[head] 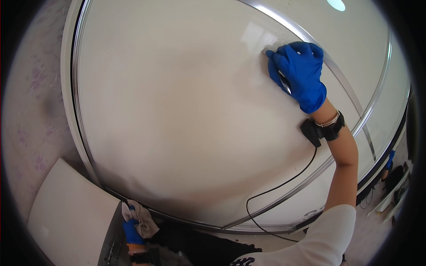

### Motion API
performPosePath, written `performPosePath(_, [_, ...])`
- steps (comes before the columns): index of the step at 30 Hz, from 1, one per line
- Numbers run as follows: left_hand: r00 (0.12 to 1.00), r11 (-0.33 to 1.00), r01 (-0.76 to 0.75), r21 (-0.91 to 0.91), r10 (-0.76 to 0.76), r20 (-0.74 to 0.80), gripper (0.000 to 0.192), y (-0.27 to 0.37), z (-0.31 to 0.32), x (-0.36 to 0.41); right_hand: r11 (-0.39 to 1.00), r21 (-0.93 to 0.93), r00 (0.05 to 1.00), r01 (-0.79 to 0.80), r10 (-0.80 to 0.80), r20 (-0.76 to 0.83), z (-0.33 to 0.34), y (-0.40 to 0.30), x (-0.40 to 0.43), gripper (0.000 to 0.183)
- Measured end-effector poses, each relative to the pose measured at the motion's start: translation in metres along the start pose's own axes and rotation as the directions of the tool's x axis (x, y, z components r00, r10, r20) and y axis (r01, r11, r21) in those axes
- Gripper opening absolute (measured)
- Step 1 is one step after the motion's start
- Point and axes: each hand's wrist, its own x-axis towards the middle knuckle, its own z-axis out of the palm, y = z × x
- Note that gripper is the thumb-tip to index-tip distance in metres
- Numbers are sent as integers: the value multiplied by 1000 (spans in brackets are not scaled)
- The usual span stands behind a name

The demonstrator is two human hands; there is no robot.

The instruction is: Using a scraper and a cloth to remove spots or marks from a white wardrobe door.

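Note:
My right hand (297,74), in a blue rubber glove, is raised against a glossy cream panel (186,109). Its fingers are closed around a small metal hand tool (285,83), mostly hidden in the palm; the tool's kind cannot be told. A pale edge pokes out by the fingertips, touching or very near the panel. Small dark specks dot the surface just above the hand. Low at the left, my left hand (133,231), also blue-gloved, grips a crumpled beige cloth (146,219) beside the corner of a white-topped cabinet (73,212).
Chrome trim strips (283,18) divide and border the panels. A black cable (281,186) hangs from a black wrist device (324,129) on my right forearm. Patterned wallpaper (36,99) lies left. Far right, another blue glove (391,159) shows, perhaps reflected, near pale strips (394,196).

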Motion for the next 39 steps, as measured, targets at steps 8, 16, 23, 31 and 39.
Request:
performPosePath(8, [891, 996, 45, -76, -5, 454, 42, 0, -1, 0, 1000, 27, 1000, -12, 11, 29, -8, -5, 10, 18])
performPosePath(16, [588, 986, 43, -163, 107, 802, 44, -3, -21, 24, 1000, -11, 999, 4, -5, -53, -2, -2, 3, 14])
performPosePath(23, [996, 923, 79, 377, -87, 4, 35, 5, -25, 1, 999, 46, 1000, 1, 0, -3, -3, -2, 1, 20])
performPosePath(31, [999, 958, 50, -282, -45, 24, 39, 0, 32, -18, 999, -10, 996, -43, 43, -74, 10, 3, -32, 11])
performPosePath(39, [988, 983, 156, -97, -155, 20, 59, 7, 2, -5, 999, 8, 995, -45, 46, -89, 3, 2, -16, 4])
